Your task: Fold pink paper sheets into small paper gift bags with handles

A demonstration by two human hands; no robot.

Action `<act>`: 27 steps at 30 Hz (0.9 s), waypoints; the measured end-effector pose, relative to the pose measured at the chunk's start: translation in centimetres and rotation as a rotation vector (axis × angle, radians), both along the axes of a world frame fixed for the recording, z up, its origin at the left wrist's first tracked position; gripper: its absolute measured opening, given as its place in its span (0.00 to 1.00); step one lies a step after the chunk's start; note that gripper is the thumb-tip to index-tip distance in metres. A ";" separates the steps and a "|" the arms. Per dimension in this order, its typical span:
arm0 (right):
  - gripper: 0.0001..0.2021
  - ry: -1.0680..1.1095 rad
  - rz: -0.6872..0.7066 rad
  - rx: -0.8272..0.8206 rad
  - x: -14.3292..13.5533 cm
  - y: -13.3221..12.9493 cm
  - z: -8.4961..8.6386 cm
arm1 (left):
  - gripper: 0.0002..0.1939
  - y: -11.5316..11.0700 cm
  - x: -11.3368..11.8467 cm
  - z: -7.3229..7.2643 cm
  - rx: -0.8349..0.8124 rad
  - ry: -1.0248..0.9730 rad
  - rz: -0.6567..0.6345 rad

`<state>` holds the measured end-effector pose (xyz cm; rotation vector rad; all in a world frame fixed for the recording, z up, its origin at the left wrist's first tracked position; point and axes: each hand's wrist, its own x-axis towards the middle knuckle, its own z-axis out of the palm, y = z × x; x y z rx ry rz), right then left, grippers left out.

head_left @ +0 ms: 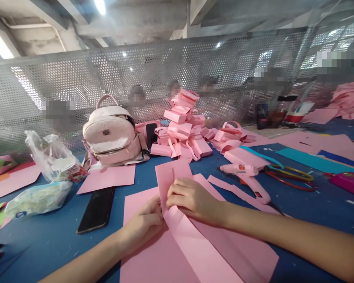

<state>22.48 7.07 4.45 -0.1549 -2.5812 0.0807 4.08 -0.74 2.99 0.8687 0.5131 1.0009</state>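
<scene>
A folded sheet of pink paper (pixel 194 243) stands partly raised between my hands, its long strip running down toward me. My left hand (pixel 149 220) grips its left edge near the fold, fingertips partly hidden behind the paper. Over the upper part lies my right hand (pixel 194 198), its fingers curled and pressed on the crease. Beneath both hands, a larger flat pink sheet (pixel 141 251) rests on the blue table. Just right of my right hand are a torn pink strip (pixel 230 188) and a pink glue gun (pixel 249 173) lying on its side.
Folded pink paper boxes (pixel 179 129) are heaped behind the hands. To the left are a pale pink backpack (pixel 109 133), a black phone (pixel 97 210) and plastic bags (pixel 41 198). Scissors (pixel 292 175) and a turquoise strip (pixel 315 159) lie right. A perforated metal screen (pixel 153 74) stands behind.
</scene>
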 end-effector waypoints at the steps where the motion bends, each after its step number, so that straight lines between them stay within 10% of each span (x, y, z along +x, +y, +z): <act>1: 0.11 0.006 0.001 0.000 0.0 0.0 -0.1 | 0.24 -0.1 0.1 0.1 -0.003 0.005 -0.005; 12: 0.12 0.074 -0.013 -0.164 -0.2 -0.5 -0.3 | 0.30 -0.5 0.2 -0.3 0.055 0.095 -0.010; 27: 0.16 0.129 -0.422 -0.301 -1.0 -1.3 1.3 | 0.39 -1.1 -0.1 0.5 0.159 0.178 -0.168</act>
